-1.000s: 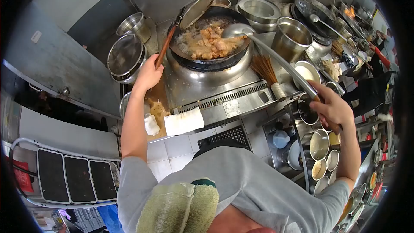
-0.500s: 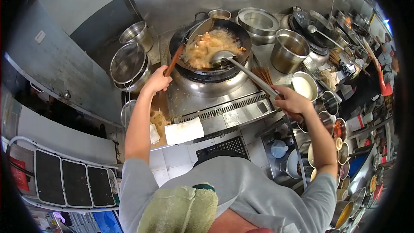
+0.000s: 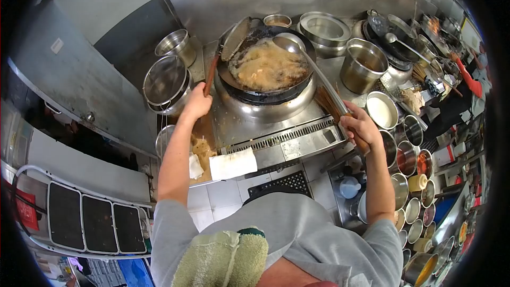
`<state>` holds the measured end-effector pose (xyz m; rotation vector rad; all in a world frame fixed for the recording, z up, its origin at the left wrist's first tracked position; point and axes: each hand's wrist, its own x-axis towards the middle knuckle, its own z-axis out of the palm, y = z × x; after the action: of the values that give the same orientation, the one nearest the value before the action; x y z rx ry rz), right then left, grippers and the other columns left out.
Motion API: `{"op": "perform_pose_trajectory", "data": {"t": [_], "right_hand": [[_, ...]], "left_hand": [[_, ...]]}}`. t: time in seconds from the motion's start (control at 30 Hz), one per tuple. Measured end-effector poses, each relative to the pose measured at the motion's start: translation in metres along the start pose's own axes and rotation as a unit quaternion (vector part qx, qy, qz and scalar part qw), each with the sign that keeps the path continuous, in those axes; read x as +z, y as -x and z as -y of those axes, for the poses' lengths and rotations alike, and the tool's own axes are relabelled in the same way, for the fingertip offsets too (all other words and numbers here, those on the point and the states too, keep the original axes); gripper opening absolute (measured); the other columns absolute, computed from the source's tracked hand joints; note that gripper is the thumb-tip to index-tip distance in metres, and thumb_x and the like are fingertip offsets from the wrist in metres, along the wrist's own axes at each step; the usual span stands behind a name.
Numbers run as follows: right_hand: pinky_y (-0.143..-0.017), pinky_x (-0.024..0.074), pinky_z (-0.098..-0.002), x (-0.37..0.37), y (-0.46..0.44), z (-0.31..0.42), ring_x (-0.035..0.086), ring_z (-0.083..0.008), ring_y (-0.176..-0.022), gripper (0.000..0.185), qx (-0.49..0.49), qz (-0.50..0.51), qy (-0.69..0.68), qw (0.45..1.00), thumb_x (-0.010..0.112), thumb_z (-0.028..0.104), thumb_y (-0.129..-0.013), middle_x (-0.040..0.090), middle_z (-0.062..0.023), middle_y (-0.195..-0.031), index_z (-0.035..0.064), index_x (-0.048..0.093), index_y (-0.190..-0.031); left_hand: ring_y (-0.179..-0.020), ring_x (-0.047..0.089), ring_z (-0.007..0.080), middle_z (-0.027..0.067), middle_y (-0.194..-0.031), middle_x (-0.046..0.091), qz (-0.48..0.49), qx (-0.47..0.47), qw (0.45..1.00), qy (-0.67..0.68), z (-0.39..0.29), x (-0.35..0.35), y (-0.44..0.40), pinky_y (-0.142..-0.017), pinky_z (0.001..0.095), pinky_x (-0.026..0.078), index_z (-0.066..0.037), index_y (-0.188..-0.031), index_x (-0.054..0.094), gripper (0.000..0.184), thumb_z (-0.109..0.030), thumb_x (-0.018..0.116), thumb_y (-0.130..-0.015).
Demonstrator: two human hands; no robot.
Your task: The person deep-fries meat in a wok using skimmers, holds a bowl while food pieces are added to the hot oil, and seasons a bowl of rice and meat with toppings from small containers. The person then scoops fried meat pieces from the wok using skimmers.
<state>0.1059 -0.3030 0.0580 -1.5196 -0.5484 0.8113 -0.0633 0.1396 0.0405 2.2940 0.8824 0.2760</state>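
My left hand (image 3: 197, 102) is closed round the reddish wooden handle of a wire strainer (image 3: 235, 38). The strainer's mesh head tilts up at the left rim of a black wok (image 3: 226, 76). Inside the wok, pieces of food (image 3: 268, 66) bubble in foaming oil. My right hand (image 3: 361, 126) grips a long-handled metal ladle (image 3: 319, 72) by its wooden end. Its bowl is over the wok's upper right part, above the foam. Whether the ladle bowl holds anything cannot be made out.
Left of the wok stand a steel pot (image 3: 175, 48) and a pot topped by a sieve (image 3: 164, 82). On the right are a deep pot of liquid (image 3: 364, 64), a bamboo brush (image 3: 329, 103) and a bowl of white liquid (image 3: 381, 110). A folded white cloth (image 3: 232, 164) lies on the front edge.
The strainer head has come up out of the oil to the wok's left rim. The ladle bowl has risen away from the food toward the far right side. The food is more spread out in the foam.
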Motion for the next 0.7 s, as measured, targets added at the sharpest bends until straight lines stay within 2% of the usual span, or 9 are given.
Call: {"op": "perform_pose_trajectory", "data": {"t": [0.03,0.1,0.13,0.17,0.3,0.37,0.47,0.6,0.7], "right_hand": [[-0.035,0.0379,-0.0226,0.002,0.0,-0.003,0.044,-0.0072,-0.045,0.062,-0.008,-0.012,-0.046,0.999,0.056,0.007,-0.085,0.045,0.0002,-0.061,-0.004,0.03,-0.139],[-0.035,0.0377,-0.0226,0.006,-0.004,-0.007,0.044,-0.0073,-0.046,0.062,-0.018,-0.028,-0.093,0.995,0.057,0.007,-0.085,0.046,0.0,-0.063,-0.0043,0.029,-0.139],[-0.035,0.0375,-0.0225,0.01,-0.005,-0.008,0.044,-0.0073,-0.046,0.062,-0.026,-0.042,-0.124,0.991,0.057,0.007,-0.085,0.046,-0.0001,-0.065,-0.004,0.029,-0.139],[-0.035,0.0373,-0.0224,0.014,-0.007,-0.009,0.044,-0.0073,-0.047,0.062,-0.033,-0.057,-0.154,0.986,0.058,0.007,-0.085,0.046,-0.0003,-0.067,-0.0037,0.029,-0.139],[-0.035,0.0351,-0.0198,0.024,-0.011,-0.003,0.042,-0.0058,-0.045,0.063,-0.042,-0.076,-0.195,0.977,0.058,0.009,-0.086,0.046,-0.0013,-0.07,-0.0001,0.029,-0.14],[-0.035,0.0372,-0.022,0.024,-0.01,-0.001,0.043,-0.0068,-0.048,0.06,-0.047,-0.065,-0.203,0.976,0.057,0.008,-0.086,0.047,-0.001,-0.069,-0.0009,0.03,-0.138],[-0.036,0.0366,-0.0214,0.024,-0.008,-0.003,0.043,-0.0066,-0.048,0.062,-0.047,-0.06,-0.226,0.971,0.057,0.007,-0.085,0.048,-0.0019,-0.07,-0.0023,0.028,-0.139],[-0.036,0.0363,-0.0219,0.03,-0.005,0.004,0.043,-0.0073,-0.047,0.064,-0.03,-0.078,-0.215,0.973,0.057,0.007,-0.085,0.048,-0.0023,-0.07,-0.0024,0.028,-0.14],[-0.036,0.0364,-0.0223,0.032,-0.012,0.002,0.043,-0.0076,-0.047,0.063,-0.036,-0.073,-0.222,0.972,0.057,0.007,-0.084,0.048,-0.0025,-0.07,-0.0025,0.028,-0.14]], "left_hand": [[-0.081,0.064,0.0389,0.0238,-0.087,0.064,-0.027,0.043,0.995,-0.084,-0.004,0.007,-0.002,-0.07,0.0437,0.05,0.0,-0.118,0.05,0.038,-0.006,0.054,-0.081],[-0.1,0.055,0.0464,0.03,-0.099,0.06,-0.039,0.072,0.994,-0.073,-0.015,0.028,0.004,-0.083,0.049,0.046,0.0,-0.112,0.052,0.032,-0.006,0.052,-0.08],[-0.099,0.056,0.0459,0.0299,-0.1,0.061,-0.035,0.075,0.994,-0.072,-0.018,0.041,0.005,-0.084,0.0491,0.046,0.0,-0.109,0.052,0.029,-0.006,0.051,-0.081],[-0.097,0.058,0.0454,0.0291,-0.098,0.061,-0.027,0.082,0.993,-0.086,-0.02,0.054,0.007,-0.082,0.0488,0.047,-0.002,-0.115,0.051,0.034,-0.01,0.054,-0.082],[-0.096,0.058,0.0452,0.0306,-0.095,0.061,0.009,0.113,0.989,-0.096,-0.032,0.092,0.018,-0.082,0.0503,0.047,-0.001,-0.121,0.047,0.039,-0.006,0.052,-0.082],[-0.095,0.057,0.0488,0.0333,-0.095,0.059,0.033,0.115,0.987,-0.106,-0.034,0.096,0.024,-0.082,0.0526,0.047,-0.002,-0.117,0.045,0.038,-0.001,0.052,-0.08],[-0.094,0.059,0.0477,0.0326,-0.106,0.055,0.025,0.132,0.967,-0.218,-0.021,0.092,0.037,-0.081,0.0509,0.049,-0.001,-0.133,0.036,0.058,0.001,0.054,-0.078],[-0.094,0.059,0.0463,0.0315,-0.107,0.055,0.014,0.133,0.961,-0.243,-0.013,0.084,0.037,-0.082,0.0504,0.05,-0.001,-0.134,0.036,0.059,0.0,0.055,-0.078],[-0.092,0.061,0.0453,0.0304,-0.107,0.055,-0.035,0.135,0.967,-0.213,-0.019,0.095,0.034,-0.079,0.0495,0.051,-0.002,-0.136,0.035,0.063,-0.001,0.057,-0.077]]}}
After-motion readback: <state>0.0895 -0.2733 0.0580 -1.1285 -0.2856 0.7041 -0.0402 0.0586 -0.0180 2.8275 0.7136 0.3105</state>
